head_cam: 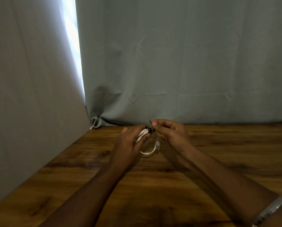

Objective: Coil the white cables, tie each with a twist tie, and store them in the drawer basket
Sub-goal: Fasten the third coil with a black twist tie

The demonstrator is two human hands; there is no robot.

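Both my hands are up over the far part of the wooden table point(153, 185), close together, w/ the coiled white cable point(141, 134) between them. My left hand point(128, 143) has its fingers curled round the bundle, gripping the coil from the left side; the white strands show btwn thumb and fingers. A loose loop of the same cable hangs out below my left hand and curves across toward my right wrist, just above the tabletop, can't tell if it touches the wood. The dark twist tie point(149, 129) sits wrapped round the top end of the coil, right at the gap btwn the hands. My right hand point(171, 133) pinches the tie's end btwn thumb and forefinger, other fingers curled in; a thin dark tip pokes up just past the thumbnail. Silver bracelet point(269, 210) on my right forearm, bottom right. Grey curtain point(186, 63) hangs behind the table, bright slit of light at left.
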